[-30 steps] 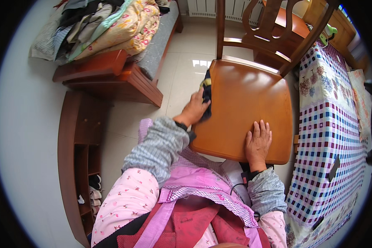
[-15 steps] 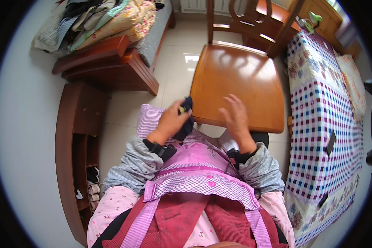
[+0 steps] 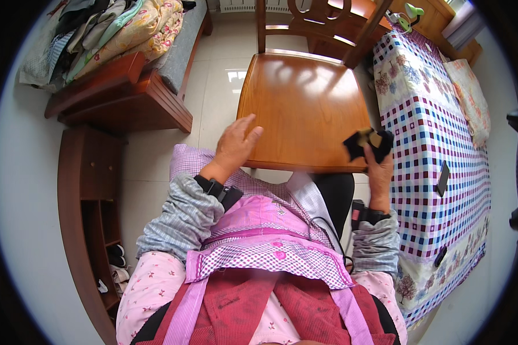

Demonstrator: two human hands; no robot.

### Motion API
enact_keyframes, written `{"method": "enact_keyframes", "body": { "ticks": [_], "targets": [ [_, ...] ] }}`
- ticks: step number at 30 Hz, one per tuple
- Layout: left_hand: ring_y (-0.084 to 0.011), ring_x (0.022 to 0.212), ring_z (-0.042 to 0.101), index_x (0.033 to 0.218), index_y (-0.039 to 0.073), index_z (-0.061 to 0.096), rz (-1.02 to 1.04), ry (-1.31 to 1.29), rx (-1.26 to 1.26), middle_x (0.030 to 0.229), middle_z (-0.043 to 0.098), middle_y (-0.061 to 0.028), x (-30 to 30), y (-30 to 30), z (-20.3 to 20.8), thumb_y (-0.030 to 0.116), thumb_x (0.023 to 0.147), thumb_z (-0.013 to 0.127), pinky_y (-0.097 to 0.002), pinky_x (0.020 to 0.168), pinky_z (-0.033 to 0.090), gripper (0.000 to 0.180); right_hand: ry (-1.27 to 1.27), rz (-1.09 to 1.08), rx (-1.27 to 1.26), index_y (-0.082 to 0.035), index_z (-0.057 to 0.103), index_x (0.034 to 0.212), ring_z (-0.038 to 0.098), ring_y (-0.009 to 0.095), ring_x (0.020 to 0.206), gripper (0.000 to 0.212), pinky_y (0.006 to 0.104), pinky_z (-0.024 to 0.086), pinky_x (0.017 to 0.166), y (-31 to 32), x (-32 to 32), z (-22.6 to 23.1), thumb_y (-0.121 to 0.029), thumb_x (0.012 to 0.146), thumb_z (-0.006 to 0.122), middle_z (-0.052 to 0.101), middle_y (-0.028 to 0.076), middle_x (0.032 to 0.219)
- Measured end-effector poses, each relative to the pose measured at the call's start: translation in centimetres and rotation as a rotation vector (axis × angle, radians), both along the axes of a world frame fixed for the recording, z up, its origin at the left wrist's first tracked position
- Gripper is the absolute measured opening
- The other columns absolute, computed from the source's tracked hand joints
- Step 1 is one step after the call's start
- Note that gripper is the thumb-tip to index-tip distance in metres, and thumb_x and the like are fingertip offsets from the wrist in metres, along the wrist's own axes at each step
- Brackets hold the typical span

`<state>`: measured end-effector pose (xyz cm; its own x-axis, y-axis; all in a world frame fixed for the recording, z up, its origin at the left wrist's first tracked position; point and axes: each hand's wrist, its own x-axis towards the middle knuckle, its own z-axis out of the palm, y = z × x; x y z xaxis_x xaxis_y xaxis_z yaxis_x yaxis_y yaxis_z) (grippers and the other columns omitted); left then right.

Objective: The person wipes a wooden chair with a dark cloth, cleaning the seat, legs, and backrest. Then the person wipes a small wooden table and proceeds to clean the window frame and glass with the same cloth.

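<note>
My right hand [image 3: 380, 170] is closed on a small dark cloth [image 3: 365, 142] with tan-yellow patches, held above the right front corner of the wooden chair's seat [image 3: 305, 109]. The cloth is blurred and bunched, so its exact kind does not show. My left hand [image 3: 233, 145] holds nothing. Its fingers are apart near the seat's left front edge, above the lap. A pink checked apron [image 3: 259, 215] covers my lap, and a black cord [image 3: 331, 227] hangs beside its right side.
On the right runs a bed with a checked cover [image 3: 431, 149]; a dark phone-like slab [image 3: 443, 179] lies on it. To the left stand a brown shoe cabinet [image 3: 77, 190] and a wooden-framed seat [image 3: 121, 106] piled with clothes [image 3: 109, 34].
The dark cloth has passed from my left hand to my right, which has moved out to the right. My left hand is now free. The view has shifted slightly.
</note>
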<state>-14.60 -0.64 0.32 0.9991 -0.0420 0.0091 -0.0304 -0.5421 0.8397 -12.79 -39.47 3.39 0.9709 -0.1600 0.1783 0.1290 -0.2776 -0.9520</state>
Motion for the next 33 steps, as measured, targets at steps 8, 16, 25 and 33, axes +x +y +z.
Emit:
{"method": "enact_keyframes", "body": {
  "ticks": [8,16,25,33],
  "targets": [
    [-0.0449,0.140,0.040,0.151,-0.005,0.034,0.397,0.049,0.072,0.148,0.042,-0.0314,0.9,-2.2,-7.6,0.052,0.104,0.047,-0.0463,0.117,0.034,0.075,-0.039,0.117,-0.874,-0.011,0.051,0.144,0.035,0.046,0.144,0.060,0.0529,0.027,0.119,6.0,-1.5,-7.9,-0.025,0.090,0.072,0.042,0.023,0.154],
    [-0.0441,0.139,0.039,0.153,0.002,0.034,0.392,-0.040,0.200,0.157,0.033,-0.0274,3.0,-1.9,-7.2,0.049,0.101,0.051,-0.0501,0.115,0.035,0.073,-0.312,0.577,-0.906,-0.010,0.047,0.147,0.049,0.033,0.137,0.075,0.0496,0.035,0.116,15.0,-2.0,-5.9,-0.011,0.078,0.075,0.054,0.016,0.144],
    [-0.0456,0.138,0.040,0.156,0.014,0.035,0.395,-0.070,0.415,0.153,0.035,-0.0314,2.7,-4.2,-6.9,0.047,0.100,0.055,-0.0514,0.110,0.040,0.068,-0.004,0.040,-1.076,-0.001,0.047,0.144,0.044,0.040,0.139,0.052,0.0469,0.031,0.119,2.5,10.6,-7.6,-0.023,0.099,0.062,0.051,0.023,0.145],
    [-0.0478,0.133,0.046,0.155,0.007,0.032,0.448,-0.198,0.313,0.150,0.039,-0.0321,2.4,-3.8,-6.9,0.043,0.100,0.056,-0.0520,0.108,0.042,0.071,-0.484,0.699,-0.970,-0.010,0.054,0.139,0.049,0.036,0.136,0.049,0.0483,0.037,0.114,22.0,11.3,-7.9,-0.017,0.091,0.063,0.056,0.014,0.143]
  ]
}}
